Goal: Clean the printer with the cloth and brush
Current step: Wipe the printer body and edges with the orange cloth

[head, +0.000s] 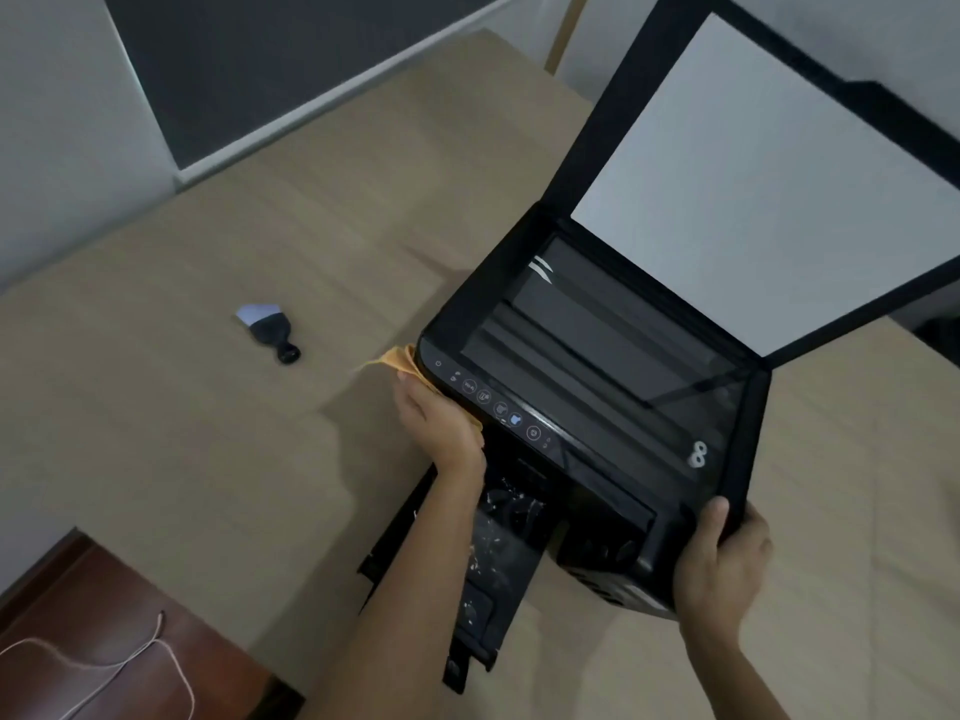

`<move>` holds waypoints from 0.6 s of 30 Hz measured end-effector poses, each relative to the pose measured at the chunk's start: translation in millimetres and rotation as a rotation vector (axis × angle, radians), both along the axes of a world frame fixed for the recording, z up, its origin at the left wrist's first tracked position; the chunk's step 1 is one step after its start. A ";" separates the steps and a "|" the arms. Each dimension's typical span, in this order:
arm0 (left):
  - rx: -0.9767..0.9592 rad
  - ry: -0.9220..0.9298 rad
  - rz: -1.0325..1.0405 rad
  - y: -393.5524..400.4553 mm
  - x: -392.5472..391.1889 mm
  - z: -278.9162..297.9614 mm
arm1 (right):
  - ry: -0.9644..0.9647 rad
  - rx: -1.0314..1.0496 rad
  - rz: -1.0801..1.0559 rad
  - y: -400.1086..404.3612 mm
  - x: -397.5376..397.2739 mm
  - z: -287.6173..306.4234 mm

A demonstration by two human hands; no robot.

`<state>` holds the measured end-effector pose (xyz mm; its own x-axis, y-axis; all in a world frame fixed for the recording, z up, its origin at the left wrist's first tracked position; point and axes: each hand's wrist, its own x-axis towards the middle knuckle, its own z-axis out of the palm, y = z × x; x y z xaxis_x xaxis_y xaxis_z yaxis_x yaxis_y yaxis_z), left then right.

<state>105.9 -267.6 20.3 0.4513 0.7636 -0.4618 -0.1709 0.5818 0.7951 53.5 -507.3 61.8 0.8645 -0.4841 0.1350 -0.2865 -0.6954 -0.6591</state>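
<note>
Printer (597, 387) on table (208, 407), lid up — rigid, fairly heavy. Left hand (441, 428) presses soft cloth (400, 358) to its left side; right hand (722, 558) clasps its near corner. Brush (270, 330) lies well left — light.

You are looking down on a broad tan tabletop (218, 241) with a faint woodgrain, its surface running from the near edge to the far wall. Behind it, a dark grey panel (270, 59) in a white frame (332, 98) leans across the pale wall (57, 116). At the far corner, a light wooden post (567, 31) rises beside the table. Down at your near left sits a reddish-brown wooden surface (104, 631), lower than the table, with a thin white cord (98, 667) trailing across it in loose curves.
</note>
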 end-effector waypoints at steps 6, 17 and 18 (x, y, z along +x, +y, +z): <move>-0.428 0.109 -0.203 -78.9 -21.2 -0.9 | 0.000 0.032 0.001 0.5 -3.1 2.0; -0.708 0.185 -0.629 -147.4 -58.5 50.8 | 0.002 0.059 0.020 -1.5 -5.8 4.3; -0.613 0.166 -0.577 -147.0 -56.0 54.2 | 0.004 0.064 0.022 -1.3 -5.3 4.7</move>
